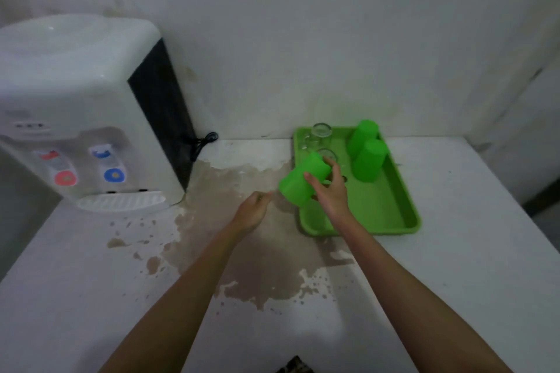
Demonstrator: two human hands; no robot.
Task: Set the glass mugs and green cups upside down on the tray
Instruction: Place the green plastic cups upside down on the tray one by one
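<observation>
A green tray [403,209] lies on the white counter at right. My right hand [328,188] grips a green cup [298,183], tilted on its side above the tray's left edge. Two more green cups [368,160] [362,138] stand upside down at the tray's back right. Two glass mugs sit at the tray's back left: one [318,135] upside down by the rear rim, the other [330,154] partly hidden behind the held cup. My left hand [253,210] hovers over the counter left of the tray, fingers loosely curled, holding nothing.
A white water dispenser [81,112] with red and blue taps stands at the left, its black cord [203,141] trailing by the wall. The counter surface [257,266] is stained and peeling in the middle. A wall runs close behind the tray.
</observation>
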